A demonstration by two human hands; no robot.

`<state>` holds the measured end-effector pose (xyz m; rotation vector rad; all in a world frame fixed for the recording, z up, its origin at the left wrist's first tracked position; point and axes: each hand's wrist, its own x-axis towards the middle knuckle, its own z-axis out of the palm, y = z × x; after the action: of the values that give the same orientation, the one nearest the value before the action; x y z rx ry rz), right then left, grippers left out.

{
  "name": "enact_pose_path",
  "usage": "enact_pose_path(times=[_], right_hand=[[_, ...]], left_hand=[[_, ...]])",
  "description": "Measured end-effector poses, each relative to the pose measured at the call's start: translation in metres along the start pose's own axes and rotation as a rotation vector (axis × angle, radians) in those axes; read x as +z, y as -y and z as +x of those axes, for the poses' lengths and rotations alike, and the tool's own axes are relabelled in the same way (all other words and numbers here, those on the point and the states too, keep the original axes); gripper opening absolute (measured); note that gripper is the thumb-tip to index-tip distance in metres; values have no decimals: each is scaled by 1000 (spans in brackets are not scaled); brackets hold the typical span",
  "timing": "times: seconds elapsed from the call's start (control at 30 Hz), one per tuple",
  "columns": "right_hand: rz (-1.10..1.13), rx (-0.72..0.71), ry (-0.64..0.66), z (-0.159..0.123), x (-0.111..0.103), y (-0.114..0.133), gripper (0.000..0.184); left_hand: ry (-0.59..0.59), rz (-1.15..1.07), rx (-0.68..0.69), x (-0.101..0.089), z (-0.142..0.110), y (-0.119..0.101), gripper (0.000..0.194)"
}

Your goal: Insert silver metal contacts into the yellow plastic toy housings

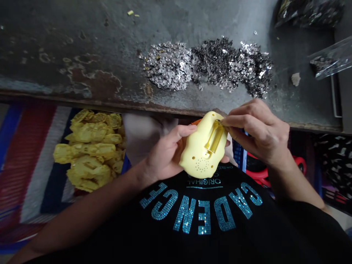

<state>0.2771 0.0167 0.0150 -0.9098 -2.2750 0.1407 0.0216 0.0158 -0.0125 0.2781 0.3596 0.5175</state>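
My left hand cups a pale yellow plastic toy shell, holding it from below and the side. The shell's back faces up, with a narrow battery compartment and a round cluster of speaker holes. My right hand comes in from the right, its thumb and forefinger pinched on a tiny metal piece at the compartment's top end. The fingertips largely hide that piece, so its exact form is unclear.
A worn grey metal bench carries a large heap of small silvery metal parts. Plastic bags lie at its right. Below its edge, yellow plastic shells are heaped on a striped cloth. A red plastic object sits lower right.
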Motion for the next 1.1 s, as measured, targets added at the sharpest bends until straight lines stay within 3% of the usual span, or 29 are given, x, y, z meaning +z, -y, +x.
enact_pose_path(times=[0.3,0.53,0.73,0.83,1.1], right_hand=[[-64,-5,-31,-13,5,2,26],[-101,58,-114,-19,9,6,29],[-230,2,-107,-20,11,11,21],[-260,-2,-116,-22,13,13,26],[-302,8,-123,-24,11,16,40]], left_hand=[[-55,12,-31,0,0,1,64],[-53,19,-21,-2,0,2,52],[-56,21,-13,-2,-1,5,48],[-105,36,-23,-2,-2,5,50],[-27,21,-13,-6,-2,6,51]])
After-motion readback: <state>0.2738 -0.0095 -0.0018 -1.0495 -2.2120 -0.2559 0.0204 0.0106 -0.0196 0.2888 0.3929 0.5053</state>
